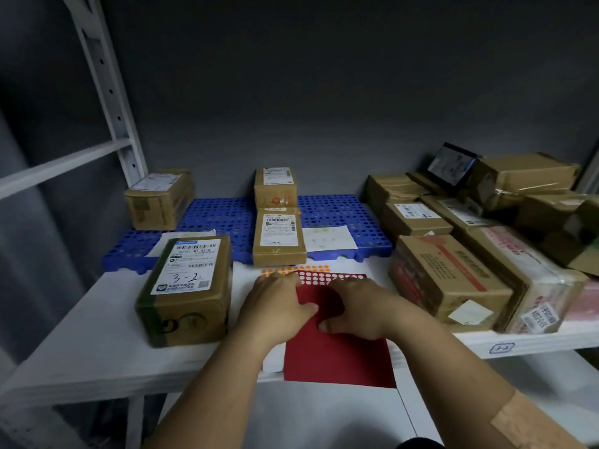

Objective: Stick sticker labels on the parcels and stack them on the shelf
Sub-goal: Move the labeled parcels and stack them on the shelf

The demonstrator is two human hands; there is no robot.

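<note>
Seemingly mid-peel in the head view, the left hand (275,299) and right hand (359,306) both rest on the red sticker sheet (337,358) at the shelf (97,335) edge, fingers curled toward its dotted upper rows; whether either pinches a dot I cannot tell. Pin the sheet flat with one hand, lift one dot by its edge, then press it onto the "3-2" parcel (186,286) just beside the left hand.

wall (324,76): dark grey, dim | shelf upright (107,89): white, perforated | pallet mat (223,218): blue plastic
</note>
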